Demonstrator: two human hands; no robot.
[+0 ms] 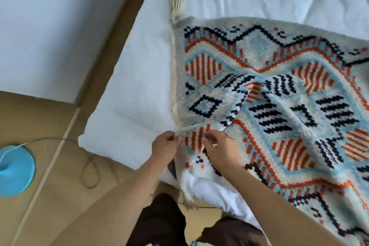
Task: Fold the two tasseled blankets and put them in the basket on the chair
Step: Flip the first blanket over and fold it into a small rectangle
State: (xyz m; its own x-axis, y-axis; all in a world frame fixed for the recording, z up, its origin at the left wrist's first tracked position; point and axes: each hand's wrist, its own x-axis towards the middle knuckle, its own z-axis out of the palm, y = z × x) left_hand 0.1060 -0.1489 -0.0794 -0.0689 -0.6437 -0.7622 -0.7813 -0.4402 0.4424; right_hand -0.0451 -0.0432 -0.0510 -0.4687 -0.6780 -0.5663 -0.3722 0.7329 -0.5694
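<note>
While the patterned blanket (269, 94) lies rumpled on the white bed (135, 90) above a tan floor (60, 166), its right side cut off, the left hand (165, 146) and right hand (219, 148) both pinch its near edge, a cream tassel (176, 6) at its far corner.

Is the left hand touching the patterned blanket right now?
Touching. The head view shows the left hand pinching the near edge of the blanket between its fingers, with the right hand gripping beside it.
</note>
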